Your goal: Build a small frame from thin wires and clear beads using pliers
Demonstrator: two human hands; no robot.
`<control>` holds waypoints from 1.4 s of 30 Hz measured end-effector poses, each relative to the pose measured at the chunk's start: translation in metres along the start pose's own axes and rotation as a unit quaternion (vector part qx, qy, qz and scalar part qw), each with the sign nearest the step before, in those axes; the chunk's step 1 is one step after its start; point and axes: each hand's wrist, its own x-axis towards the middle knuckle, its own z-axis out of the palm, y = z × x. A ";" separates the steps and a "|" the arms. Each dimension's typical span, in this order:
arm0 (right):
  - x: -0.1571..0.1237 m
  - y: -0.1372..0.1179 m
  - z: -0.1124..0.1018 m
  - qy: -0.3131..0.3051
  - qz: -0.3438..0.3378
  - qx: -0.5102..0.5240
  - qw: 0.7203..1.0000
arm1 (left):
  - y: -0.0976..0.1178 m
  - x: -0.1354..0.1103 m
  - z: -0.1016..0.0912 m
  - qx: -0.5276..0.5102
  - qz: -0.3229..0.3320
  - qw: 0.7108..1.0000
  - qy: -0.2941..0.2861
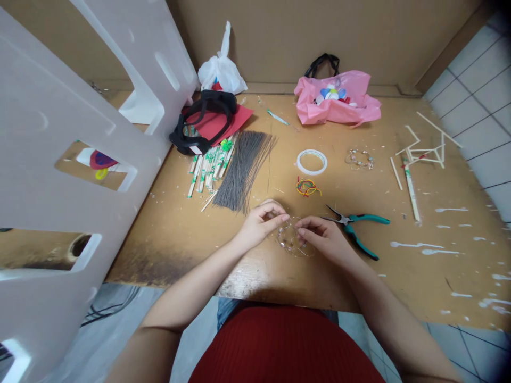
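Low over the front of the table, my left hand [265, 219] pinches the thin wire of a beaded wire bracelet [284, 243] between thumb and forefinger. My right hand [319, 234] has its fingers closed on the other side of the same loop. Small clear and pale beads sit along the wire, whose loose ends curl out below. Close beside my right hand lie pliers [353, 226] with teal handles, their handles spread. A similar beaded wire loop [360, 159] rests farther back on the right.
A tape roll [312, 162] and coloured bands [307, 186] lie ahead. Grey wires [243, 170], wrapped chopsticks [209, 167] and a black headset [205, 122] are left. A pink bag [339, 98] and white bag [221, 74] stand behind. A stick frame [425, 154] is right; a white plastic panel [131, 175] borders the left.
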 end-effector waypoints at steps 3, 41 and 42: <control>0.001 0.001 0.001 -0.010 0.022 0.014 1.000 | -0.002 -0.001 0.003 -0.046 -0.028 0.999 -0.009; 0.005 0.005 0.000 0.106 0.054 0.061 0.991 | 0.000 -0.011 0.007 0.157 0.115 0.981 0.028; 0.005 0.005 0.000 0.103 0.053 0.057 0.992 | -0.001 -0.011 0.006 0.137 0.086 0.986 0.043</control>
